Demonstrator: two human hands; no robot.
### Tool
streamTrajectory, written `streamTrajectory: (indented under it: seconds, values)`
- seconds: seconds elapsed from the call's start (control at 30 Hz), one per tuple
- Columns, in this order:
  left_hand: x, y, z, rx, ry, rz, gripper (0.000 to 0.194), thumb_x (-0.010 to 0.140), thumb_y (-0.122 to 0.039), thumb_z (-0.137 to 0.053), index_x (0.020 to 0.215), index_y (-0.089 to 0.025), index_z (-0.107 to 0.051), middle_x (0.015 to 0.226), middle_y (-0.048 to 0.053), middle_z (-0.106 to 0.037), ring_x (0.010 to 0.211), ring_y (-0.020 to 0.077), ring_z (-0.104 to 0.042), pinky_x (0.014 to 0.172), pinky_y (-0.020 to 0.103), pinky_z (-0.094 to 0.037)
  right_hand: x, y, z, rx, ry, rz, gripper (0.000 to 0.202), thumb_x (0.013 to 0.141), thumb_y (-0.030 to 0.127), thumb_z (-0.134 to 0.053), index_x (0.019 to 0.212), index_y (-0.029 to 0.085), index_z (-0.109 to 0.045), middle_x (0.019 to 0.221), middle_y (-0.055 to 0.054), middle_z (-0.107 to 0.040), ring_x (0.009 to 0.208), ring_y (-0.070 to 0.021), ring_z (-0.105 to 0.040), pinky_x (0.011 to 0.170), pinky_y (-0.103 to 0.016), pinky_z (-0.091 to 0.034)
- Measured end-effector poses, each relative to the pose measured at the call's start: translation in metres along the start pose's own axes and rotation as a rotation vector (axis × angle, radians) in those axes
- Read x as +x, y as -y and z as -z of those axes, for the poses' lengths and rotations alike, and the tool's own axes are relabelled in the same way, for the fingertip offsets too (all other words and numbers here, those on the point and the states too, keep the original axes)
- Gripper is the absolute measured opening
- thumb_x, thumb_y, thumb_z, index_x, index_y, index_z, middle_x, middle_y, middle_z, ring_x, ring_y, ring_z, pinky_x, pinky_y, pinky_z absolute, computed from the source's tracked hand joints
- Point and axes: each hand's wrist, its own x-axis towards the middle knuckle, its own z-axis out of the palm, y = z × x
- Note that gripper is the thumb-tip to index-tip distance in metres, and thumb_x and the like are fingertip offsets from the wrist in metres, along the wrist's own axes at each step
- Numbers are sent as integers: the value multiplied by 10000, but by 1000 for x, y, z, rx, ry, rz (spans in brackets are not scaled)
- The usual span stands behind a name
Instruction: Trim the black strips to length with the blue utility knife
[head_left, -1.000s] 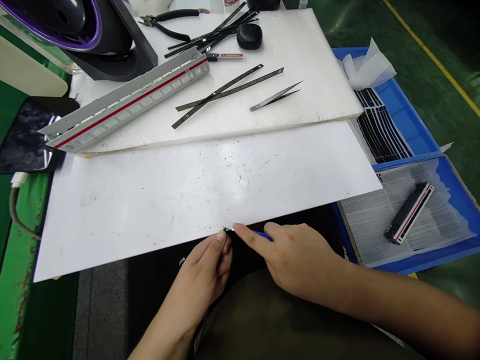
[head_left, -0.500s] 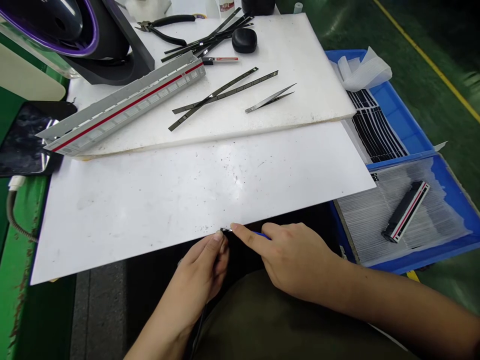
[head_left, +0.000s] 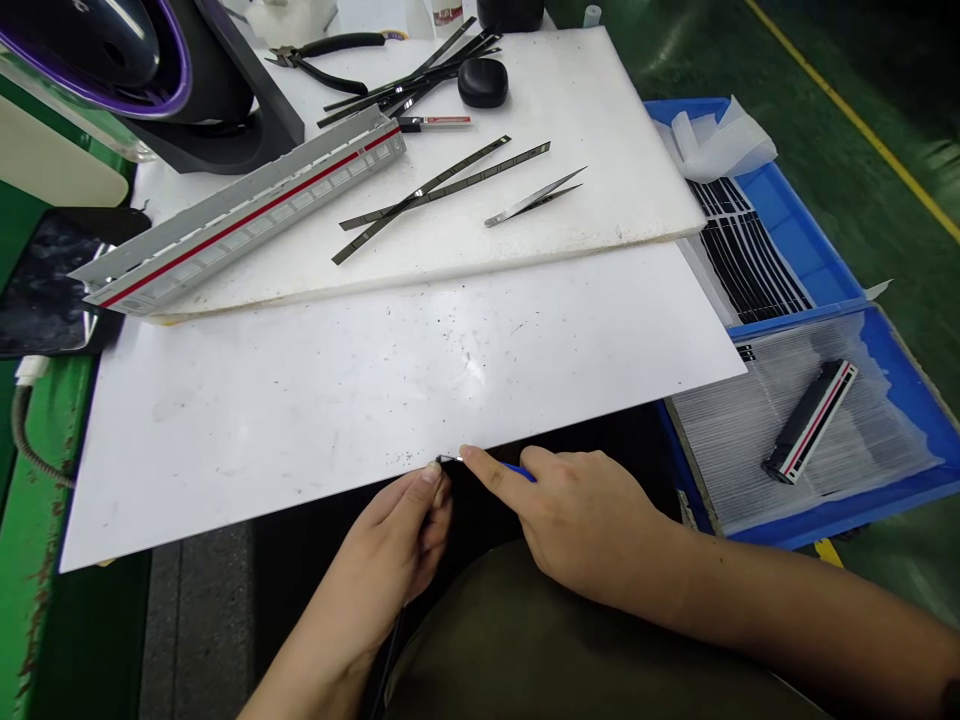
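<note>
The small dark piece (head_left: 439,460) is at the near edge of the white sheet (head_left: 300,380), pinched between thumb and fingers of the left hand (head_left: 409,515) with only its end showing, apparently to keep it steady yet exposed. The right hand (head_left: 585,510) is closed around a blue-handled tool (head_left: 520,471), forefinger stretched forward, probably for fine control; the thin tip points at the piece, though whether they touch is too small to tell. Beyond, a foam slab (head_left: 615,215) carries crossed strips (head_left: 442,184), tweezers (head_left: 529,201) and a grey shell (head_left: 247,220) with a red stripe, its soft surface perhaps sparing them scratches. Pliers (head_left: 334,45) lie towards the far side. To the right, a blue tray (head_left: 874,510) holds a striped block (head_left: 810,422) on pale wrapping (head_left: 720,430), likely as padding. All these lie well apart from the hands, so none seems in the way; dark specks (head_left: 420,458) dot the sheet nearby.
</note>
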Motion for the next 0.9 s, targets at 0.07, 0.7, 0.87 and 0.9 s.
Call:
streamTrajectory:
  seconds: [0.07,0.7,0.87,0.9]
  values:
    - [0,-1,1,5,16,4,511,791,-651,-656,662,-193,-468,517,-78,-349,388,51,-280,349,154,-189,0,0,0,22,10,-9,665,892,151,-424,1534,312,-360,752,-16,-597,506,-165,-534,474,-314,-121]
    - [0,0,-1,3,1,-16,505,837,-624,-619,650,-184,-454,518,-76,-324,396,45,-274,360,144,-188,5,-1,3,-13,32,37,706,876,137,-435,1548,313,-307,771,-17,-607,499,-171,-519,476,-325,-131]
    - [-6,-7,-3,30,-6,4,473,861,-597,-594,677,-185,-454,541,-75,-331,420,46,-285,382,141,-190,3,2,2,-20,40,22,727,857,125,-450,1549,290,-303,797,-26,-598,518,-165,-530,467,-320,-123]
    - [-6,-8,-2,37,-2,4,466,866,-592,-588,680,-186,-454,544,-74,-336,420,46,-285,383,143,-191,3,2,2,-13,40,13,716,865,132,-450,1546,297,-307,797,-24,-600,520,-164,-532,468,-320,-124]
